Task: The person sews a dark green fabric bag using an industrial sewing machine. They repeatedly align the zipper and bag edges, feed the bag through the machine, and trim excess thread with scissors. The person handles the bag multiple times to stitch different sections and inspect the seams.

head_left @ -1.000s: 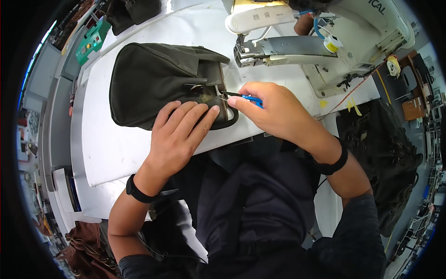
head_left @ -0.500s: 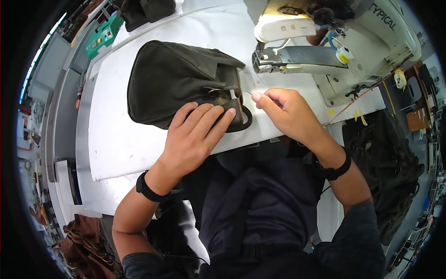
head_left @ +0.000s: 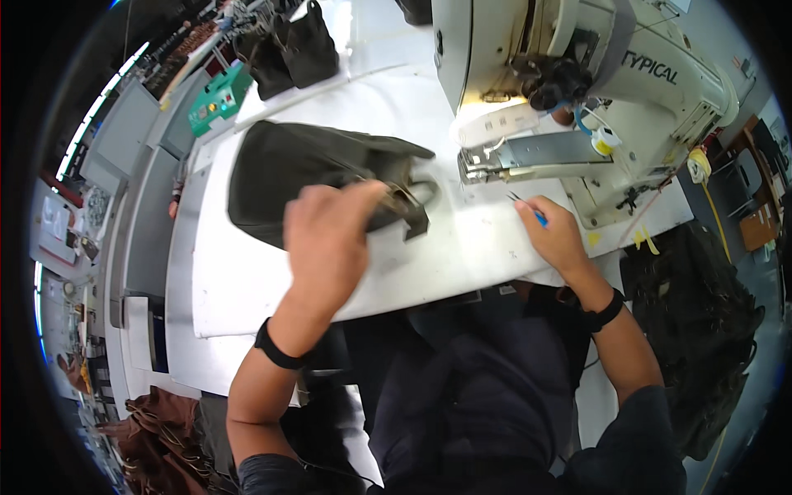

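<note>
A dark olive fabric bag [head_left: 289, 177] lies on its side on the white table, its zippered opening toward the right. My left hand [head_left: 330, 231] is over the near side of the bag, thumb and fingers toward the opening. Motion blur hides whether it grips the fabric. To the right, apart from the bag, my right hand [head_left: 551, 235] is closed around small blue-handled thread snips [head_left: 540, 219]. Their thin, slightly parted metal tips point up and left, below the sewing machine's arm.
A large sewing machine [head_left: 660, 107] stands at the right rear, its narrow arm [head_left: 544, 153] reaching left over the table [head_left: 462, 256]. More dark bags [head_left: 309, 49] sit at the back. A green box [head_left: 219, 99] is at the far left. Dark fabric pieces [head_left: 693, 330] hang at the right.
My right hand has drawn back from the bag's opening, and the thread snips now show in it. My left hand has lifted and blurred; the bag's opening has shifted. The view has tilted.
</note>
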Motion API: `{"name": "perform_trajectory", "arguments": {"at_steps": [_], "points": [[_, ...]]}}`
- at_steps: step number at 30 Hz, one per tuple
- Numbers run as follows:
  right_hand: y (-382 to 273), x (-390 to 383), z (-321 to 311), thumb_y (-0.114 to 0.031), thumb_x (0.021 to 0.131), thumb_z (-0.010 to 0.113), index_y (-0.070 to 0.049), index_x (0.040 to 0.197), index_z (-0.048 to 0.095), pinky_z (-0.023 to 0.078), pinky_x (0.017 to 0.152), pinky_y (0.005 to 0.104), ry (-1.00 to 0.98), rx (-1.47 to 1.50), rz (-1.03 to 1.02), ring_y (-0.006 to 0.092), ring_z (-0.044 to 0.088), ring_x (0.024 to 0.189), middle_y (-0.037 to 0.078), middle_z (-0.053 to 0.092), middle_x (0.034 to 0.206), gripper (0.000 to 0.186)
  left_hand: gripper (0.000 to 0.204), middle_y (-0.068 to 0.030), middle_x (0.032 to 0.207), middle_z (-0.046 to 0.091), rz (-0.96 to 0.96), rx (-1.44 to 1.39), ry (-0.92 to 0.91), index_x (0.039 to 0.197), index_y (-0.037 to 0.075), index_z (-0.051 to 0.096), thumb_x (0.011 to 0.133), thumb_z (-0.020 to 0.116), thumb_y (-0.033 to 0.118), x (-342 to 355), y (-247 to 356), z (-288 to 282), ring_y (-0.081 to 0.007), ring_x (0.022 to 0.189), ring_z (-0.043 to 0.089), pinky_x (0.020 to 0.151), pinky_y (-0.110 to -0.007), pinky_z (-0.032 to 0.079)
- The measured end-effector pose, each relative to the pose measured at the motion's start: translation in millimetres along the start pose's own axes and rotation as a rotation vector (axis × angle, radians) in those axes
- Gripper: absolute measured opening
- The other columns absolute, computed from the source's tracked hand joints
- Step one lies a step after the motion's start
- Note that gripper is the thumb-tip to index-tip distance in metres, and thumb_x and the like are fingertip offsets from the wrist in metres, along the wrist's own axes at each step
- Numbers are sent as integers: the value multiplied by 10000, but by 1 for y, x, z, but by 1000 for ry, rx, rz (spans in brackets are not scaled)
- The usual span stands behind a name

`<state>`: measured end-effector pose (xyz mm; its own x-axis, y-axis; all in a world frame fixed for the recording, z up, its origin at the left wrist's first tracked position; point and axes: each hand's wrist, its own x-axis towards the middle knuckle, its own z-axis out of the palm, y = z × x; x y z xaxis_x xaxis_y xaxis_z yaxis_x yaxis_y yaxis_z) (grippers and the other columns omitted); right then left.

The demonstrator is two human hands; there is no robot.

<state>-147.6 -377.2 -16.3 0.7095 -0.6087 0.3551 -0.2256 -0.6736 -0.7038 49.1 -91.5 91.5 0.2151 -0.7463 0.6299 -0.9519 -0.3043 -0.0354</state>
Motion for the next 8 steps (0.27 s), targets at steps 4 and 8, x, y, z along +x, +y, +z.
{"name": "perform_trajectory", "arguments": {"at_steps": [4, 8], "points": [[28, -1, 0, -310, 998, 728, -23, 960, 727, 523, 652, 380, 49, -5, 36, 302, 669, 678, 169, 688, 774, 289, 473, -151, 1227, 677, -503, -588, 518, 1352, -18, 637, 889, 735, -34, -1, -35, -45, -328, 1184, 601, 1082, -399, 446], [28, -10, 6, -285, 986, 751, -22, 977, 750, 544, 670, 348, 66, 81, 53, 228, 686, 681, 138, 726, 779, 263, 599, -151, 1349, 663, -293, -92, 205, 1376, -17, 631, 868, 862, 201, -41, -56, -64, -361, 1273, 576, 1155, -443, 397]]}}
